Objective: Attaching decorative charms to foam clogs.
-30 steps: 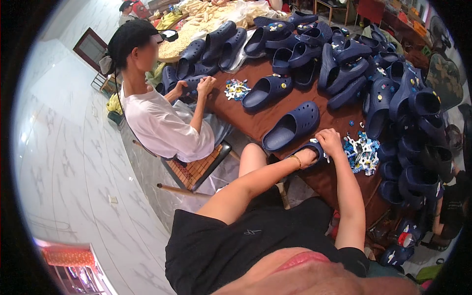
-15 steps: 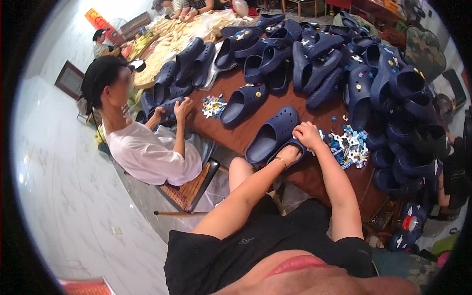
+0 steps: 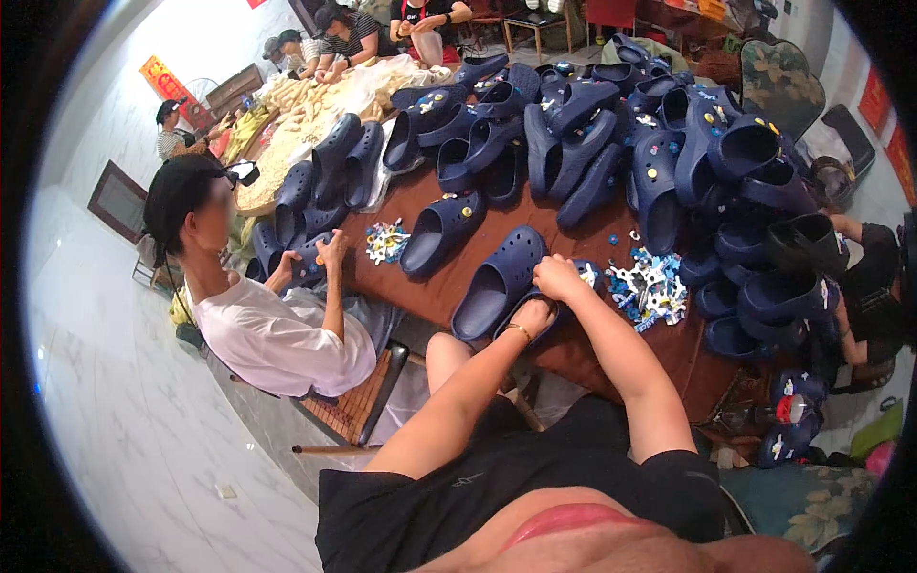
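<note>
Since the earlier frame my view has swung, sliding the brown table (image 3: 449,296) leftward. At ten o'clock, a co-worker (image 3: 277,334) handles a clog; centrally my left hand (image 3: 533,317) and right hand (image 3: 559,279) grip a navy rubber clog (image 3: 573,286), with pale plastic charms (image 3: 654,291) at three o'clock.

Left hand (image 3: 537,318) sat under the right hand (image 3: 559,280), fingers out of sight, so its grasp on the navy clog (image 3: 564,291) could not be judged; most of that clog was covered by both hands. Charm pile (image 3: 651,289) too small to tell piece from piece. Right-side seated person (image 3: 864,277) was cut off by the dark rim.
</note>
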Demonstrator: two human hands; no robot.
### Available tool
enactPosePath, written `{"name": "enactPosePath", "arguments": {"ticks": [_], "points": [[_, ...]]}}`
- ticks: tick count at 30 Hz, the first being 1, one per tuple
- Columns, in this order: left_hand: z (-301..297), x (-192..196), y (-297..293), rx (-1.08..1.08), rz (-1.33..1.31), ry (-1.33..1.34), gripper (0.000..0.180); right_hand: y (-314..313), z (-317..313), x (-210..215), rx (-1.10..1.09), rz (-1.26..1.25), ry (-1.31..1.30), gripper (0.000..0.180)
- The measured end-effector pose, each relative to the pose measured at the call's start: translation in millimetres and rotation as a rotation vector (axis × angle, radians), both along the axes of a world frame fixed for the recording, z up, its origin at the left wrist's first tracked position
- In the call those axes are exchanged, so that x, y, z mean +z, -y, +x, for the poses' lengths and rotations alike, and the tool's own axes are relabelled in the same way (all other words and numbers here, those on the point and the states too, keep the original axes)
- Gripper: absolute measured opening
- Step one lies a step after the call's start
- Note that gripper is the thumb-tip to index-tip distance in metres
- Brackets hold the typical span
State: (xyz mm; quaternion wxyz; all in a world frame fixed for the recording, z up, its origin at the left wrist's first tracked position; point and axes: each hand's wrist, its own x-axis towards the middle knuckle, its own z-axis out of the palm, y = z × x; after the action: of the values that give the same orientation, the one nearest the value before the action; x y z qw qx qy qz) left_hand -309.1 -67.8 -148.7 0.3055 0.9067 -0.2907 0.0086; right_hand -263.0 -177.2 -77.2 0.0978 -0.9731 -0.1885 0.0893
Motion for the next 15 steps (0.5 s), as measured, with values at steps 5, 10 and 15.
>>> {"name": "enactPosePath", "arguments": {"ticks": [5, 10, 15], "points": [[3.5, -13.6, -4.7, 0.016, 0.067, 0.047, 0.022, -12.8, -7.9, 10.8, -0.061, 0.087, -0.025, 0.032], [3.0, -10.9, -1.0, 0.034, 0.060, 0.008, 0.020, -10.5, -0.6, 0.6, -0.057, 0.120, -0.012, 0.032], [0.9, -14.2, -5.6, 0.035, 0.043, 0.013, 0.019, -15.2, -3.8, -3.5, -0.052, 0.225, 0.016, 0.031]]}}
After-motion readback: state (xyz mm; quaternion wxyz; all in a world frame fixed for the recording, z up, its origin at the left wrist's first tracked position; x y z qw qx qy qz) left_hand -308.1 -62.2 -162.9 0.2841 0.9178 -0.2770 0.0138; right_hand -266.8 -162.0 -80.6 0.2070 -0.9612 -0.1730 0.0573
